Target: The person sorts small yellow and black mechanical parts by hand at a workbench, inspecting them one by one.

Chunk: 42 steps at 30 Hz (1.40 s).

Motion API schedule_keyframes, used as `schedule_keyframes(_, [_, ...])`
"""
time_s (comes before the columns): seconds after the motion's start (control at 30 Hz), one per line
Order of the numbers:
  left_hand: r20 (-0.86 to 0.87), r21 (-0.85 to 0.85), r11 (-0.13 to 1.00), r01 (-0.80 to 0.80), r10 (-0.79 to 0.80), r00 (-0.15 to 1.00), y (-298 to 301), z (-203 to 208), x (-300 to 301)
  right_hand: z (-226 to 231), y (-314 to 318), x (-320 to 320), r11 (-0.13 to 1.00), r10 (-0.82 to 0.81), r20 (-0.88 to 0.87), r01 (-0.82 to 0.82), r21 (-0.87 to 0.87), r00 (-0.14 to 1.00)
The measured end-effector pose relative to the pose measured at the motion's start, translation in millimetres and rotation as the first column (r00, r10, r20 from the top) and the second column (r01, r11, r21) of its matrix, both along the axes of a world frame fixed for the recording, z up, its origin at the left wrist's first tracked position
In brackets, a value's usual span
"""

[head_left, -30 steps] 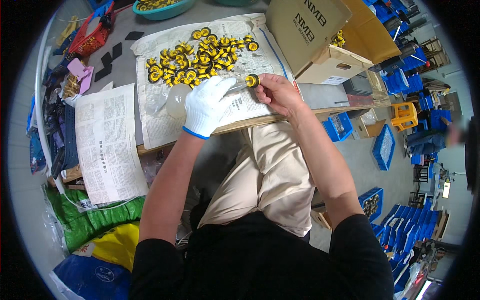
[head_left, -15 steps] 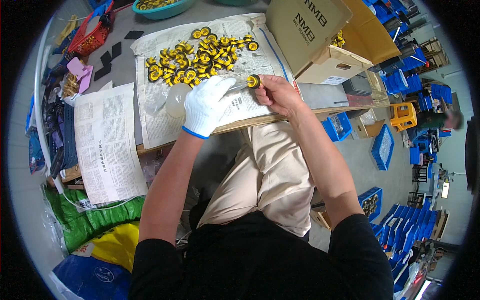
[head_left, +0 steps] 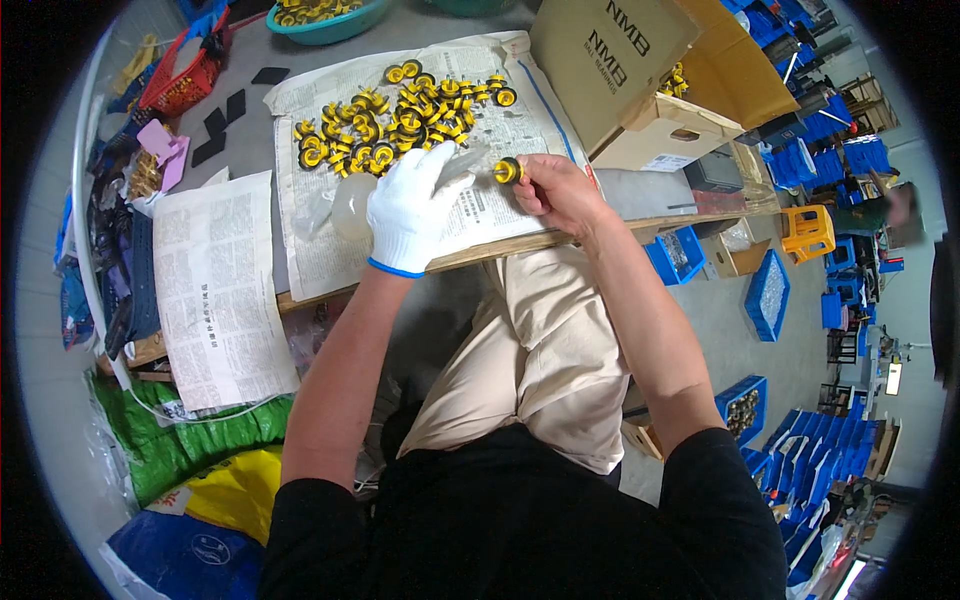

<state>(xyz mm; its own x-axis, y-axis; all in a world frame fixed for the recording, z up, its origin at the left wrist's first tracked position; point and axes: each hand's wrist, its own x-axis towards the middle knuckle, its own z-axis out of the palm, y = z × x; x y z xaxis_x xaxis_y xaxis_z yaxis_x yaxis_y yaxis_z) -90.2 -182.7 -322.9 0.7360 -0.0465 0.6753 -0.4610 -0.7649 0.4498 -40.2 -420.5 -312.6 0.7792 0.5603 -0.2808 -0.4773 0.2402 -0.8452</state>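
My right hand (head_left: 560, 192), bare, pinches a small yellow-and-black wheel (head_left: 508, 170) with a pin through its middle, above the front of the newspaper. To its left, my left hand (head_left: 410, 205) wears a white knit glove with a blue cuff. Its fingers curl round a pale translucent plastic thing (head_left: 462, 165), smeared by motion, whose end points towards the wheel. A rounded translucent piece (head_left: 350, 207) shows left of the glove; whether the two are one object I cannot tell. Beyond my hands lies a heap of similar yellow-and-black wheels (head_left: 410, 120).
Newspaper (head_left: 300, 255) covers the work table. An open cardboard box (head_left: 660, 130) stands at the right, a teal basin (head_left: 330, 22) at the back. A red basket (head_left: 185, 85) and black flat pieces (head_left: 235, 104) lie left. Blue bins (head_left: 768, 295) and a yellow stool (head_left: 806, 232) stand on the floor.
The translucent thing's end has swung up and away from the wheel, leaving a small gap. My left hand has turned slightly. The right hand keeps its pinch with the wheel a little lower.
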Motion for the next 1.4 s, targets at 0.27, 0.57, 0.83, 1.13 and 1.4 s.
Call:
schedule_keyframes(0.27, [-0.089,0.019,0.999,-0.038,0.04,0.995,-1.1,1.3,-0.5,12.0,5.0,26.0,0.462,0.436,0.767,0.615,-0.639,0.47])
schedule_keyframes(0.57, [-0.017,0.04,0.999,-0.037,0.037,0.999,-2.4,0.2,1.8,2.8,-1.0,9.3,0.4,0.125,0.886,0.794,-0.458,0.448])
schedule_keyframes(0.83, [0.057,0.064,0.998,-0.002,-0.001,0.998,-4.8,0.9,1.6,2.0,27.8,16.1,0.512,0.376,0.892,0.745,-0.427,0.252])
schedule_keyframes(1.13, [0.06,0.081,0.996,-0.022,0.017,0.998,-5.5,2.4,0.9,1.5,23.7,16.4,0.502,0.407,0.908,0.807,-0.311,0.098])
schedule_keyframes(1.4, [0.021,0.095,0.995,-0.024,0.022,1.0,-6.9,2.2,1.0,2.7,8.1,8.8,0.49,0.38,0.918,0.816,-0.307,0.117])
